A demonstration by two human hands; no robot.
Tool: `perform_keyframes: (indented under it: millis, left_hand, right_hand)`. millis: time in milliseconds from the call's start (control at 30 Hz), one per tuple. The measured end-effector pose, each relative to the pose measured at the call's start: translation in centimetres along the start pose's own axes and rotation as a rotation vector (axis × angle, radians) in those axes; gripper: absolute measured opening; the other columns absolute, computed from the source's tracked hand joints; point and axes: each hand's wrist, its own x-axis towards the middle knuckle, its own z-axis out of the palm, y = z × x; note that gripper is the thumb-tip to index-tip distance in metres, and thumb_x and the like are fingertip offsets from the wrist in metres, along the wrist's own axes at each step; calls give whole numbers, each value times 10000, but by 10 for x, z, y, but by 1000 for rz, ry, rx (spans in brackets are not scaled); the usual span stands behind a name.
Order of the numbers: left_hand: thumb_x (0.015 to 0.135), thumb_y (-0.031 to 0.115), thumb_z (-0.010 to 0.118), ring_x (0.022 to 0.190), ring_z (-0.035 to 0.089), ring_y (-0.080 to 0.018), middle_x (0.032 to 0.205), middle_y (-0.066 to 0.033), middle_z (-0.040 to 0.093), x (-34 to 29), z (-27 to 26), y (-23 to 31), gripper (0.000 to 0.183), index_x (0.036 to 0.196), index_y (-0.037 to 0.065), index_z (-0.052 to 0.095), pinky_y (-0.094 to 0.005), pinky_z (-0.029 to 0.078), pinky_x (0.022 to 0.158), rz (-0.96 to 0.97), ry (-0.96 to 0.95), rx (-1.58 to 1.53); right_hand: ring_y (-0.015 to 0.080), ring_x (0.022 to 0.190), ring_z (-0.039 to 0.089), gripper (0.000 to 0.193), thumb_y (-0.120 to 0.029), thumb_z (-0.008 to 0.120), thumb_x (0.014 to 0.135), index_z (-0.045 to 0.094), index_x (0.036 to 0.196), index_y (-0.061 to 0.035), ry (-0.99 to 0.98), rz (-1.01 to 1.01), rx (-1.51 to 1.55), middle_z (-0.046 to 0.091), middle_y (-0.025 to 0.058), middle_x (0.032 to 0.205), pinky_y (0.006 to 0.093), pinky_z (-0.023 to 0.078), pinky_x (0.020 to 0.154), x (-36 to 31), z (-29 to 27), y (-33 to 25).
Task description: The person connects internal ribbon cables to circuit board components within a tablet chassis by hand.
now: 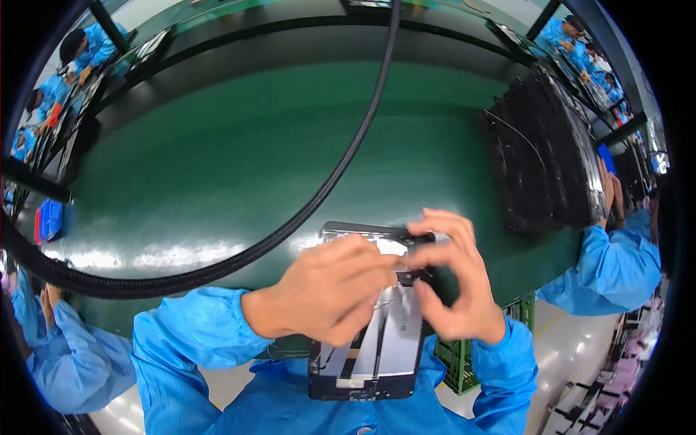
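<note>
1. Left hand: fingers curled and pressed together over the middle of a flat phone frame panel, thumb and fingertips meeting near the panel's centre. Looks like a pinch on a small part there, but the part is too small to tell.
2. Right hand: fingers bent, gripping the panel's right edge; index finger and thumb close in on a small dark piece at the panel's middle, just touching the left hand's fingertips. Upper fingers hook over the panel's top corner.
3. Phone frame panel: long, dark-rimmed, silver metal inside, held upright-ish between both hands, above the near edge of the table, lower end over the person's lap. Top end partly hidden by the hands.
4. Both forearms in bright blue sleeves, coming in from the lower edge.
5. Surface: glossy green table, wide, with glare patches on the left.
6. Thick black braided cable hangs in an arc from the top, sweeping down and to the left across the table.
7. Right side of the table: stack of dark panels standing in a row on edge.
8. A co-worker's blue sleeve at right, hand near that stack.
9. Green crate below the table edge at right.
10. Room: more people in blue at upper left, upper right and lower left; pale floor.
</note>
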Motion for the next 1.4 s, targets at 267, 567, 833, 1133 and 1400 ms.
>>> perform_keyframes:
  millis: [267,567,833,1133,1400]
  left_hand:
    - [861,105,689,794,723,-251,992,-138,815,-76,-45,10,70,871,70,748,-343,584,711,495,-33,141]
    - [897,123,668,795,770,-260,892,-186,791,-85,-36,19,179,786,-7,718,-336,648,751,815,-119,190]
    - [902,128,657,798,764,-280,899,-178,784,-82,-36,13,213,730,11,701,-361,658,781,778,-129,160]
    - [865,145,660,817,749,-284,890,-178,769,-71,-45,0,192,747,-1,701,-396,644,781,870,-191,260]
    - [834,147,674,792,746,-292,858,-186,761,-68,-47,-6,190,750,-21,705,-410,651,785,871,-145,325]
  right_hand:
    - [461,1458,504,197,-129,847,831,743,991,-78,-312,-153,-50,609,199,1451,662,418,1240,-3,57,-44]
    - [393,1413,564,165,-128,740,843,719,964,-19,-311,-253,-268,660,169,1360,629,406,1259,1,73,-49]
    - [278,1227,652,145,-149,706,849,716,975,-76,-134,-339,-511,695,73,1076,562,459,1239,7,84,-41]
    - [233,1029,648,166,-160,721,842,702,995,-97,-62,-365,-500,642,35,933,494,516,1130,11,85,-32]
    - [220,971,647,170,-170,724,850,720,1010,-113,-39,-370,-495,635,19,905,457,538,1059,9,84,-31]
